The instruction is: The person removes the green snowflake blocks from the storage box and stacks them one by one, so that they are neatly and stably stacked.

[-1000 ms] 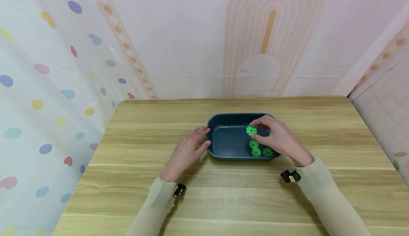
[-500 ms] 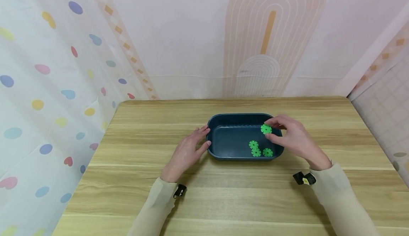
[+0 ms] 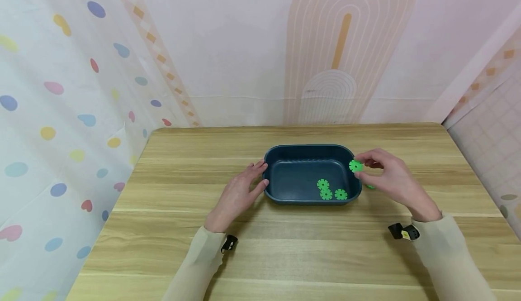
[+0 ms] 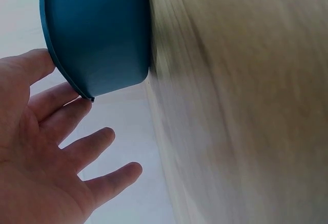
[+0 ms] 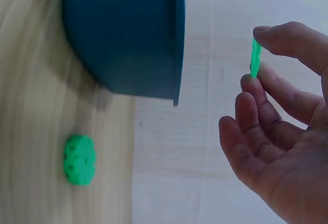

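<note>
A dark blue rectangular basin with rounded corners sits on the table. Its left rim is touched by the fingertips and thumb of my left hand, whose fingers are extended. My right hand pinches a green notched plastic disc between thumb and fingers, over the basin's right rim. The right wrist view shows this disc edge-on, above the rim. Three more green discs lie in the basin's front right part. Just right of the basin, a stack of green discs stands on the table, mostly hidden by my right hand in the head view.
The wooden table extends around the basin on all sides. A patterned cloth hangs behind its back edge, and a dotted curtain hangs on the left.
My right hand has carried the pinched disc rightward, from above the basin's inside to its right rim. Part of the stack beyond now shows. The left hand and basin stay put.
</note>
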`<control>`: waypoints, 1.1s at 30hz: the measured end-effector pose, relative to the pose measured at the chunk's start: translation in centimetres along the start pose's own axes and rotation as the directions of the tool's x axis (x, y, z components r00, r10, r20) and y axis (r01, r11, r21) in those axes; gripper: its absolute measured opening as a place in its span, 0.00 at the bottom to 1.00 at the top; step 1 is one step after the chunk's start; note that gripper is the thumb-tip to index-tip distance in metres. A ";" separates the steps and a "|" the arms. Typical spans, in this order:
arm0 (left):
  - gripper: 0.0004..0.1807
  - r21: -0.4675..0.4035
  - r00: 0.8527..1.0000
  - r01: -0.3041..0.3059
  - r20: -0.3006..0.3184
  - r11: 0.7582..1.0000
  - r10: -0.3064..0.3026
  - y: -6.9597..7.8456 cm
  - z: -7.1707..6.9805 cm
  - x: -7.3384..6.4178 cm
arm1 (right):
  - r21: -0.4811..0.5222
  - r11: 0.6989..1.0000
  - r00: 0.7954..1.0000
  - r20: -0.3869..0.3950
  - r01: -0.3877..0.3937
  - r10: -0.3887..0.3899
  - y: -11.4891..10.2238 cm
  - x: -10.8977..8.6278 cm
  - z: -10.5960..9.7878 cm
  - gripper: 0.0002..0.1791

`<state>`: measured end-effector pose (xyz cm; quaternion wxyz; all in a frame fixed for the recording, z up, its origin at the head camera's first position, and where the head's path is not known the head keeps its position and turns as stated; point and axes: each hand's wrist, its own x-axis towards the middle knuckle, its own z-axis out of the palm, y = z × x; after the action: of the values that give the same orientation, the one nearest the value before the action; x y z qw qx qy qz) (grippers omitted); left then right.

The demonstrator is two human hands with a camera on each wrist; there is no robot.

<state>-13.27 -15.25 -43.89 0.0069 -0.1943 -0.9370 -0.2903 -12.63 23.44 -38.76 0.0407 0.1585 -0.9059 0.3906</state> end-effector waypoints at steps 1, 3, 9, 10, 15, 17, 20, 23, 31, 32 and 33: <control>0.28 0.001 1.000 0.001 0.001 1.000 -0.001 0.0 0.0 0.0 | -0.005 1.000 1.000 0.000 -0.003 0.003 0.1 -0.1 -0.1 0.17; 0.28 0.002 1.000 0.001 0.001 1.000 -0.001 0.0 0.0 0.0 | -0.009 1.000 1.000 0.006 -0.016 0.016 0.4 -0.2 -0.3 0.18; 0.28 -0.002 1.000 -0.003 -0.001 1.000 0.003 0.0 0.0 0.0 | -0.037 0.999 1.000 0.003 -0.018 0.018 1.1 -0.5 -0.6 0.18; 0.28 -0.002 1.000 -0.004 -0.002 1.000 0.004 -0.1 0.0 0.0 | -0.041 0.999 1.000 0.002 -0.012 0.012 1.2 -0.5 -0.6 0.18; 0.28 0.000 1.000 -0.001 -0.002 1.000 0.001 -0.1 0.0 0.0 | -0.055 0.998 1.000 0.004 0.016 -0.016 2.1 -0.8 -0.7 0.17; 0.28 -0.001 1.000 -0.001 -0.002 1.000 0.001 0.0 0.0 0.0 | -0.056 0.998 1.000 0.002 0.026 -0.026 2.4 -0.9 -0.7 0.17; 0.28 0.000 1.000 -0.003 -0.004 1.000 0.003 0.0 0.0 0.0 | -0.060 0.998 0.999 -0.003 0.037 -0.037 2.8 -1.0 -0.8 0.16; 0.28 0.000 1.000 -0.004 -0.006 1.000 0.004 0.0 0.0 0.0 | -0.071 0.996 0.999 -0.005 0.045 -0.046 3.2 -1.2 -0.9 0.16; 0.29 0.003 1.000 -0.008 -0.006 1.000 0.008 0.0 0.1 0.0 | -0.088 0.996 1.000 0.019 0.021 -0.020 4.2 -1.4 -1.1 0.16; 0.29 0.002 1.000 -0.005 -0.005 1.000 0.005 0.0 0.1 0.0 | -0.089 0.996 1.000 0.020 0.018 -0.016 4.3 -1.5 -1.1 0.16; 0.28 0.001 1.000 -0.003 -0.003 1.000 0.003 0.0 0.1 0.0 | -0.091 0.996 1.000 0.021 0.015 -0.014 4.4 -1.5 -1.1 0.16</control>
<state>-13.26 -15.21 -43.98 0.0090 -0.1954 -0.9368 -0.2900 -12.72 27.48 -41.38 0.0413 0.1671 -0.9220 0.3469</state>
